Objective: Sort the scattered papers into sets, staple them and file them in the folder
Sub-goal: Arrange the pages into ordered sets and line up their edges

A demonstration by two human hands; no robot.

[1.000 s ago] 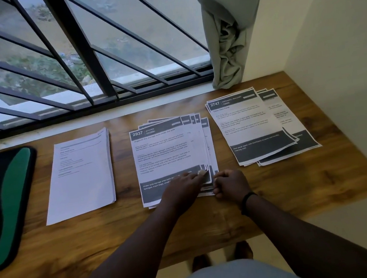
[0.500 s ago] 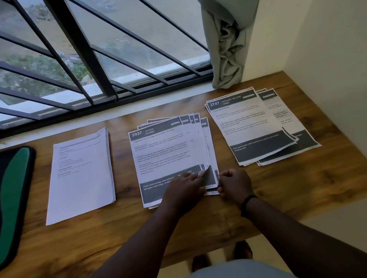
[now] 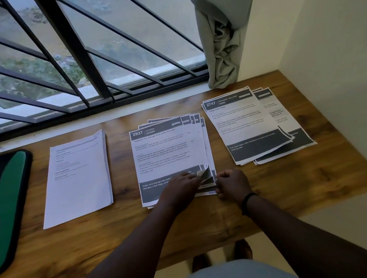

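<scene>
Evidently the sorting was well advanced, judging by three separate piles laid out on the wooden desk [image 3: 297, 185]. At the far left a black-and-green folder [image 3: 0, 210] lay closed, with nothing seen filed in it. Beside it a squared white stack [image 3: 77, 176] was set apart. In the middle the fanned "2937 Kitchen" pile [image 3: 168, 154] was being handled: its lower right corner was lifted and pinched by the left hand [image 3: 179, 187], fingers curled round the curling sheet edge. Just beside it the right hand [image 3: 231, 183] was held in a loose fist at the pile's bottom right corner; whether an edge was actually pinched could not be told. To the right the "2747 Entrance/Balcony" pile [image 3: 251, 124] was spread loosely, one corner curled.

No stapler was seen, and no staples could be made out, so squaring, stapling and filing were judged to remain. Behind the desk a barred window [image 3: 77, 59] was fitted, a knotted grey curtain [image 3: 222, 43] hung at its right, and a cream wall [image 3: 325, 31] closed the corner.
</scene>
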